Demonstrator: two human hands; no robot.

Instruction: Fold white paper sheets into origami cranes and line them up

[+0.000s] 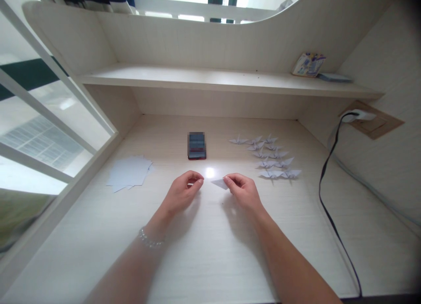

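Observation:
A small folded piece of white paper is pinched between the thumb and fingers of my right hand; its pointed end sticks out to the left. My left hand is just left of that point, apart from it, thumb and index fingertips brought together with nothing visible between them. Several folded white paper cranes stand in rows on the desk, beyond my right hand. To the far left lies a loose stack of white paper sheets.
A phone with a blurred screen lies behind my hands. On the shelf at the back are a colourful packet and a flat item. A black cable runs from the wall socket down the right side.

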